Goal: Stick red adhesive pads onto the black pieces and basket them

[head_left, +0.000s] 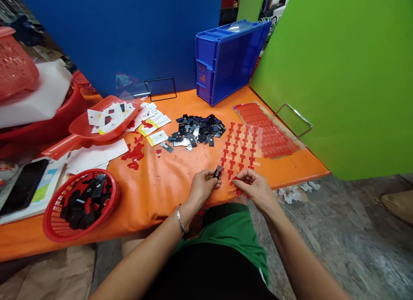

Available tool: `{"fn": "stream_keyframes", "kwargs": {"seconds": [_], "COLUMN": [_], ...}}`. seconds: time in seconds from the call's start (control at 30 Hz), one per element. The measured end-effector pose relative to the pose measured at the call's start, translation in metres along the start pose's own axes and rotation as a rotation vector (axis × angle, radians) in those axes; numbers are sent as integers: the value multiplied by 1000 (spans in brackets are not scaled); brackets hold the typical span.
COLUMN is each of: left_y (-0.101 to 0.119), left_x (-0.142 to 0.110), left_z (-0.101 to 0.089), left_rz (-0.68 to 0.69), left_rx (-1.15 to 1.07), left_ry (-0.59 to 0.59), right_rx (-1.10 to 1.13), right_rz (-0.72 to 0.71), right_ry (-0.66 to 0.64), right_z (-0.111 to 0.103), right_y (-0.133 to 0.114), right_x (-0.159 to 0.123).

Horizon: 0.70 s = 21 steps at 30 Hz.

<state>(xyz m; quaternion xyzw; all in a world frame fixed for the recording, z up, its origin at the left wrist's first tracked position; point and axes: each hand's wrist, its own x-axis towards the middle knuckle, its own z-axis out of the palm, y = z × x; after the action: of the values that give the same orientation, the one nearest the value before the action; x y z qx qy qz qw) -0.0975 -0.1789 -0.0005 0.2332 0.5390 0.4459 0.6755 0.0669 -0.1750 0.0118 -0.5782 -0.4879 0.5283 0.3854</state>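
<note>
We find the left hand clamped on a small black piece, pinched between thumb and fingers and raised at a tilt just left of the near end of a clear sheet that bears rows of red T-shaped pieces. The right hand is close beside it, thumb and forefinger together on what appears to be a small red piece, at the sheet's near end. We cannot tell whether that red piece is wholly free of the backing. The two hands are near each other but apart.

For sound handling, we advise gripping the red piece by its margin only and drawing it off at a low angle, so that its narrow stem does not curl or stretch. We judge that the black piece wants a light, firm hold near its end, with its upper face clear of the fingers. Bringing the two pieces together squarely, one edge first, should limit skew and creases.

On the orange tabletop, we note a heap of black pieces beyond the hands, scattered loose red pieces to the left, and a red basket holding black and red parts.
</note>
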Motion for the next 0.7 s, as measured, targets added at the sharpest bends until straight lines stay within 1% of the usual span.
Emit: {"fn": "stream_keyframes", "kwargs": {"seconds": [0.13, 0.2, 0.3, 0.4, 0.5, 0.7], "left_y": [6, 6, 3, -3, -7, -9], "left_x": [-23, -31, -36, -34, -32, -31], "left_z": [-11, -19, -29, -35, -37, -39], "left_rz": [-16, -64, -136, -139, -125, -130], "left_rx": [-28, -40, -65, -85, -92, -88], "left_ry": [-29, -36, -18, -28, -66, -87], "right_rx": [36, 49, 46, 32, 43, 52], "right_rz": [-86, -123, -145, -148, -149, -146], "right_ry": [-6, -11, -16, -12, -4, -13], "right_z": [28, 43, 60, 67, 67, 69], "right_y": [0, 2, 7, 13, 18, 20], "right_x": [-9, -13, -16, -17, -15, -16]}}
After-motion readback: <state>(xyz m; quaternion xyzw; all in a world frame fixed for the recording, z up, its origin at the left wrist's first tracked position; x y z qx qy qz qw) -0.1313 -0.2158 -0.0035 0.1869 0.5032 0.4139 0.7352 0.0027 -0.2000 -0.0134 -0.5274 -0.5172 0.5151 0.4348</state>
